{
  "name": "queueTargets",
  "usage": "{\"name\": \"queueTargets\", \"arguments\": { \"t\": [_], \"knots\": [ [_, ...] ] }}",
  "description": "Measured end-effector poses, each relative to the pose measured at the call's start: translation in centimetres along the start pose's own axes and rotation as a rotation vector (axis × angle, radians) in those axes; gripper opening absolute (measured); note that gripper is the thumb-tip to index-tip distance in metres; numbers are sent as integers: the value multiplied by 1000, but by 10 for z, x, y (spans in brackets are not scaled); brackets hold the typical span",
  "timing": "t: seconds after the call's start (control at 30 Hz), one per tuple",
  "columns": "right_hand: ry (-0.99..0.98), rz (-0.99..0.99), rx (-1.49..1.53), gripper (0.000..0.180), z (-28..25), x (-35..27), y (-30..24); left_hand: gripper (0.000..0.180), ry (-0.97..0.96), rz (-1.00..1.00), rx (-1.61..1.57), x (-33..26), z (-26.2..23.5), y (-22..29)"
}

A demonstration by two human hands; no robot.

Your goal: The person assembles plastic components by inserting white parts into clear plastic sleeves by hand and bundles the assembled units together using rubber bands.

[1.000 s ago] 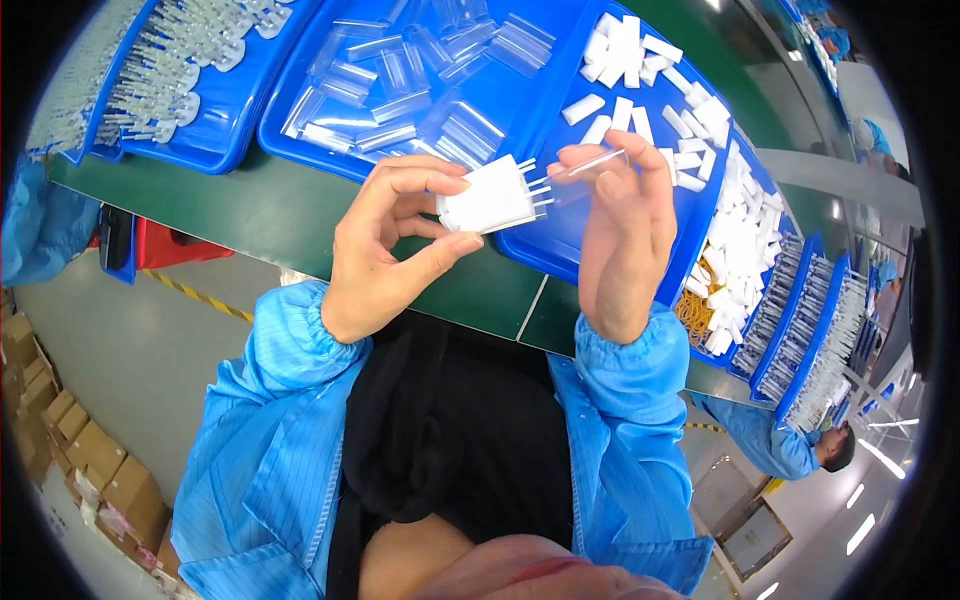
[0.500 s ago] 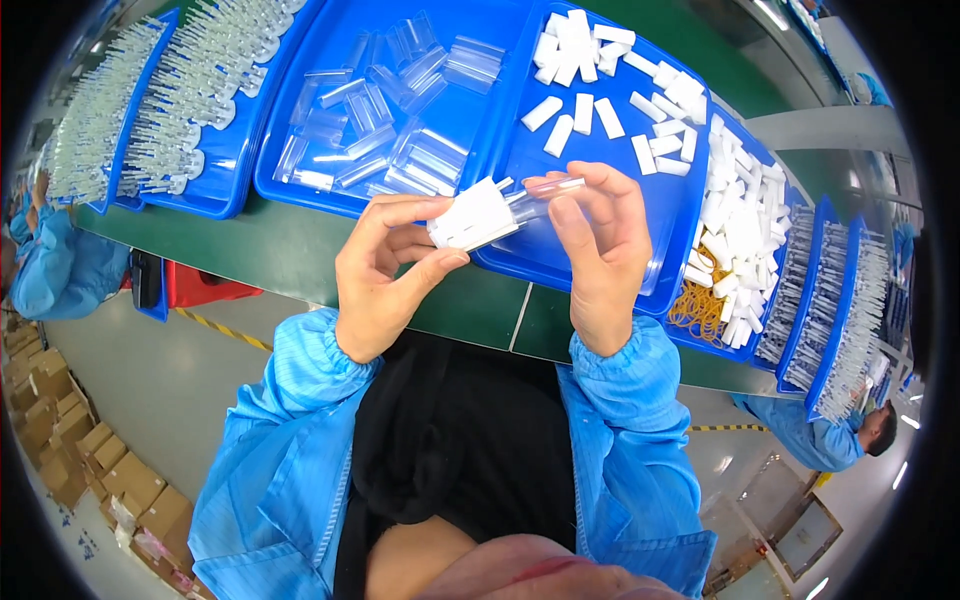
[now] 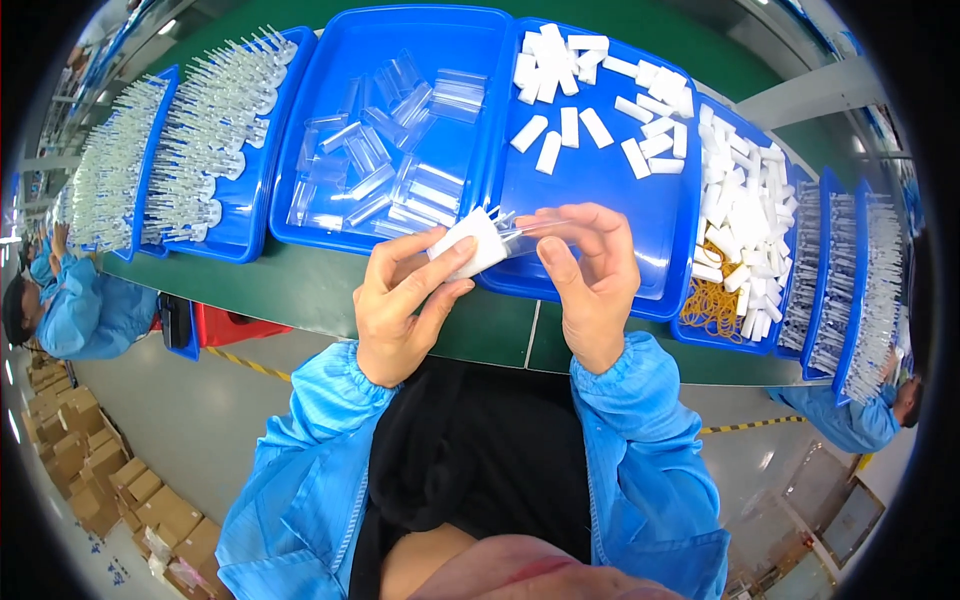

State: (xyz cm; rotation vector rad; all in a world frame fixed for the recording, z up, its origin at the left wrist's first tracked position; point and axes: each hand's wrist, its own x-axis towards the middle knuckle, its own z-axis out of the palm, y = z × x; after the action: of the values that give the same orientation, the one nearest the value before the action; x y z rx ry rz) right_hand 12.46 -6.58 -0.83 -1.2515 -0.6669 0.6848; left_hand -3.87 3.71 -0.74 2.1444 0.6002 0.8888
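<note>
My left hand [image 3: 400,300] pinches a small white plastic block [image 3: 468,245] with thin clear pins sticking out of its far end. My right hand [image 3: 590,275] holds a thin clear pin [image 3: 528,230] at the block's end, fingertips touching it. Both hands hover over the near rim of a blue tray [image 3: 600,200] that holds several loose white blocks [image 3: 580,125]. Left of it, another blue tray [image 3: 395,130] carries several clear plastic sleeves [image 3: 380,170].
The trays sit on a green conveyor belt [image 3: 300,290]. Blue trays of clear pins [image 3: 205,140] line the left; a tray of white blocks [image 3: 745,220] with yellow rubber bands [image 3: 712,300] and more pin trays [image 3: 850,280] lie right. Other workers in blue coats stand at both sides. Cardboard boxes [image 3: 110,480] are on the floor.
My hands and the white block have shifted slightly in view as my head tilted; the trays now sit lower and more central. My right hand stays at the block's pinned end.
</note>
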Motion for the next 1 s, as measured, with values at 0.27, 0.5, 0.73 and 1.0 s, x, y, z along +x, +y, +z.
{"name": "queueTargets", "arguments": {
  "t": [0.27, 0.5, 0.73, 1.0],
  "knots": [
    [-22, 1, -40, 30, -7, 4, 4, 48, -42, 78, 39, 0, 2, -6],
    [-126, 14, -18, 28, -11, 3, 6, 50, -77, 98, 115, 2, 0, -7],
    [-185, 35, -55, 28, -18, 6, 6, 48, -93, 89, 99, 3, 0, -5],
    [-107, 63, -123, 22, -27, 15, 2, 47, -109, -219, -410, 4, -5, -4]
  ]
}}
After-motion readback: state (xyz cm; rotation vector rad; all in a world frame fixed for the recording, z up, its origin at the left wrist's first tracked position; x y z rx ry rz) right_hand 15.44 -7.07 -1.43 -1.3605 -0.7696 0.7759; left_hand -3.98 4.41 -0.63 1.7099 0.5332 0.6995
